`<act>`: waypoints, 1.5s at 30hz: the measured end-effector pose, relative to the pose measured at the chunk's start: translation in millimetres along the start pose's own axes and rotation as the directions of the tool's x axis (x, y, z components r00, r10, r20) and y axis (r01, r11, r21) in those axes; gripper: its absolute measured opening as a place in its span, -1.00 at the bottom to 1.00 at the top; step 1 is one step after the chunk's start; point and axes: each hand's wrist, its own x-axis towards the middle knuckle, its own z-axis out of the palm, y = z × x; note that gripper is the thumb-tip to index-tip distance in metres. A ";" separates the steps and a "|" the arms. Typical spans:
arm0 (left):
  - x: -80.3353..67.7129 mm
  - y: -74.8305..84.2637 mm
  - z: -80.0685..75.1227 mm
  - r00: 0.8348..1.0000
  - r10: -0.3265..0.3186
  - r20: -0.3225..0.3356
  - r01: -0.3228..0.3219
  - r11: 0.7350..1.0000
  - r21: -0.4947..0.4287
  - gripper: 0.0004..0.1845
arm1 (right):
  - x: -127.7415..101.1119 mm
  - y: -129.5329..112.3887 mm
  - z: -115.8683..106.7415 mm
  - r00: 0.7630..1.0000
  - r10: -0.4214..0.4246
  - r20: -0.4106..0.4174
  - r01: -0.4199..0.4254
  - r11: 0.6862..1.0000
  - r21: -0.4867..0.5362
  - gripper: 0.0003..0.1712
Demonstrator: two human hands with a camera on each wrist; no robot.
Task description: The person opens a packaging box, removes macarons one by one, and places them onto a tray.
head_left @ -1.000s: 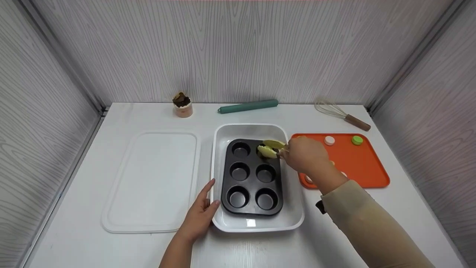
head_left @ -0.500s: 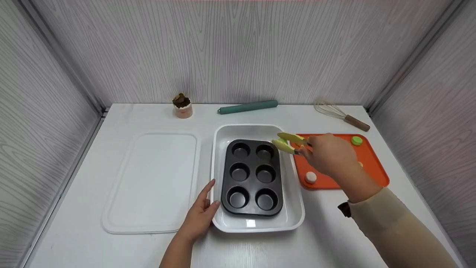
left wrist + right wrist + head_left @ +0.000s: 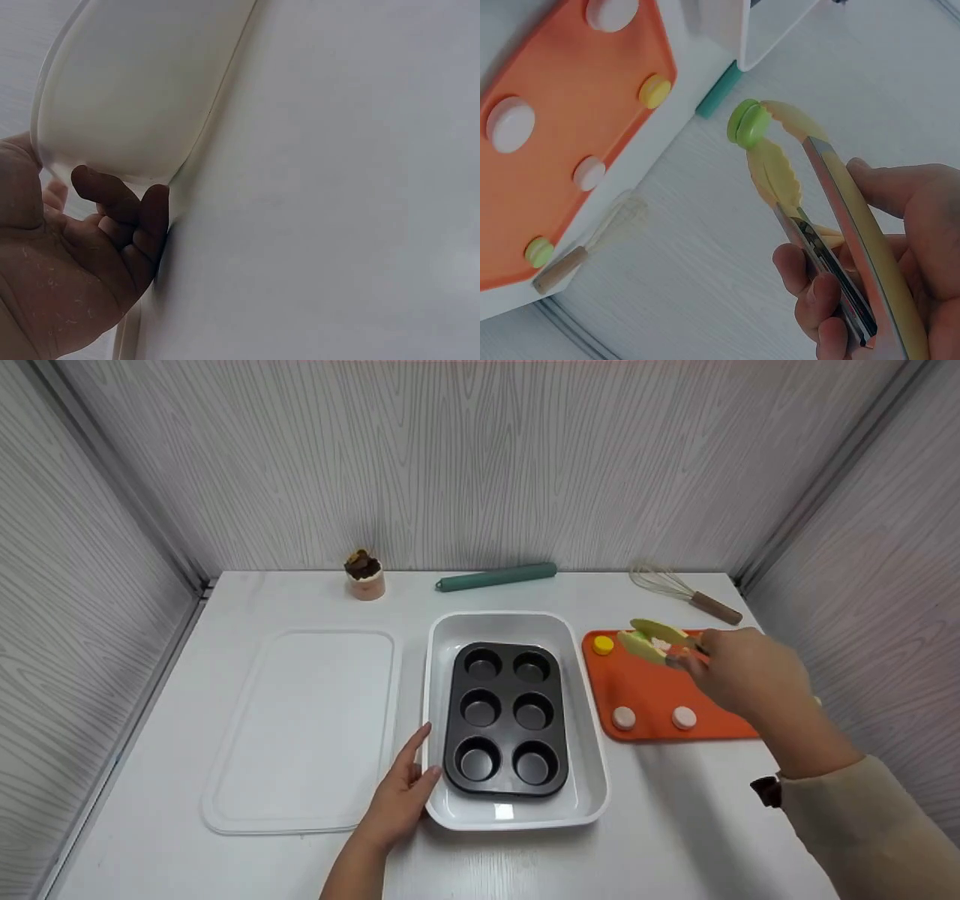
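My left hand (image 3: 400,791) grips the front left rim of a white plastic bin (image 3: 581,780), thumb over the edge and fingers against the outside. A dark muffin tin (image 3: 506,735) with several bare cups lies in the bin. My right hand (image 3: 754,671) holds yellow-tipped tongs (image 3: 855,210) above the orange tray (image 3: 645,682). Pinched at the tong tips is a green macaron (image 3: 748,124), plain in the right wrist view. On the tray sit a yellow macaron (image 3: 603,645) and pale pink macarons (image 3: 684,718); another green macaron (image 3: 538,252) shows at its edge.
A flat translucent lid (image 3: 307,727) lies left of the bin. Along the back stand a small dessert cup (image 3: 365,579), a green rolling pin (image 3: 495,577) and a whisk (image 3: 712,606). Grey panelled walls (image 3: 480,465) enclose the table.
My right hand has moved the tongs rightward from the muffin tin's back right cup to over the orange tray, with the green macaron in their tips. The left hand stays at the bin.
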 end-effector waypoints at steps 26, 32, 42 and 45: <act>3.6 -3.5 3.9 0.999 -0.027 0.021 0.026 0.999 0.024 -0.26 | -39.1 127.1 21.7 0.946 0.258 0.196 -0.265 0.964 0.014 -0.39; 3.9 -1.0 3.4 0.999 -0.032 0.012 0.031 0.998 0.049 -0.26 | -45.9 150.9 31.9 0.938 0.239 0.252 -0.250 0.968 0.014 -0.38; 1.4 -0.2 -0.1 0.999 -0.037 -0.005 0.037 0.997 0.061 -0.27 | -50.5 159.5 49.9 0.921 0.230 0.314 -0.244 0.970 0.005 -0.37; 1.8 -0.1 -1.1 0.999 -0.040 -0.002 0.040 0.997 0.063 -0.27 | -51.2 161.5 50.8 0.920 0.235 0.313 -0.246 0.969 -0.003 -0.37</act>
